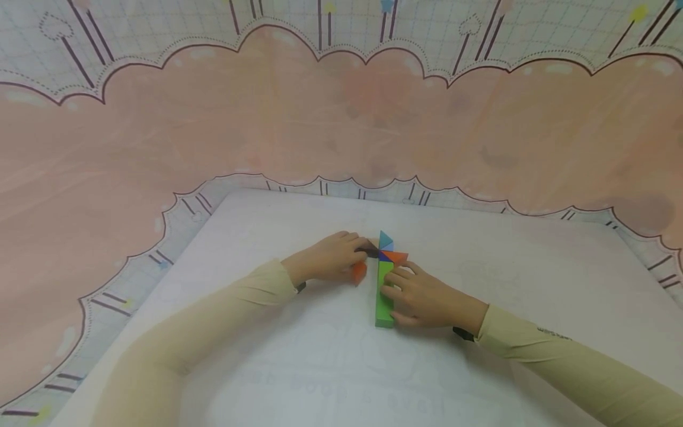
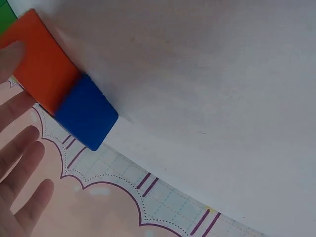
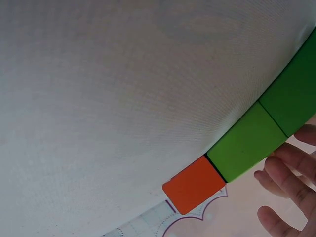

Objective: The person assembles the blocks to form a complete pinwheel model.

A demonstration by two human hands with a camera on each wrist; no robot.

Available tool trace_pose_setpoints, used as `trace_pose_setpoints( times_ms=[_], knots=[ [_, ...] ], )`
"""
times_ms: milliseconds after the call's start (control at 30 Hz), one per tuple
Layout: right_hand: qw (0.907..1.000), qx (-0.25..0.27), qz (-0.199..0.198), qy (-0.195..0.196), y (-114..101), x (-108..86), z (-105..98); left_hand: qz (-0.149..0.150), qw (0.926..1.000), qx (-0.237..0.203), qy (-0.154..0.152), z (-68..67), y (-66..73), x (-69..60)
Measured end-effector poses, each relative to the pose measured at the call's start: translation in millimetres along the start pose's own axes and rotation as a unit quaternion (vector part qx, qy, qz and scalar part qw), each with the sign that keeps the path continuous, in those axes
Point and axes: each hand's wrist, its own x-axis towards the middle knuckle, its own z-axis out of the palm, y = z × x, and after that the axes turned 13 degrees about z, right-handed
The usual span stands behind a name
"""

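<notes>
In the head view, triangular and long blocks meet in a pinwheel shape on the white table. A light blue triangular block (image 1: 385, 240) points away, and an orange triangular block (image 1: 396, 257) points right. A long green block piece (image 1: 382, 305) runs toward the near edge. My left hand (image 1: 333, 255) is at the left of the centre, beside a dark block (image 1: 369, 249). Its thumb and index finger pinch an orange block (image 2: 47, 61) that adjoins a blue block (image 2: 88, 113). My right hand (image 1: 421, 296) rests its loosely bent fingers against the green piece's right side.
The white tabletop (image 1: 277, 367) surrounds the blocks. Behind and left of it hangs a pink cloth with scalloped, checked borders (image 1: 341, 118). In the right wrist view, an orange end face (image 3: 194, 185) stands beside the lime green section (image 3: 247, 143).
</notes>
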Motion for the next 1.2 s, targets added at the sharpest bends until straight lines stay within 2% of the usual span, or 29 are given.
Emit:
trace_pose_setpoints(
  times_ms=[267,467,700,933,1200],
  knots=[
    [1.0,0.0,-0.003,0.008,-1,-0.7,-1,-0.024,0.9991,0.035,0.006,6.0,2.5,4.4],
    [0.9999,0.003,-0.003,0.009,0,-1.0,0,-0.035,0.9985,0.043,0.002,-0.2,5.5,4.3],
    [0.9999,0.005,-0.004,0.009,0,-1.0,0,0.001,0.9999,0.005,-0.012,-3.4,1.0,-4.8],
    [1.0,0.002,-0.007,0.006,0,-0.7,-1,0.028,0.9992,0.025,0.012,-1.0,-0.7,-6.3],
    [0.9999,-0.004,-0.01,0.01,1,-0.5,1,0.034,0.9973,0.06,0.027,5.7,3.8,5.5]
  ],
)
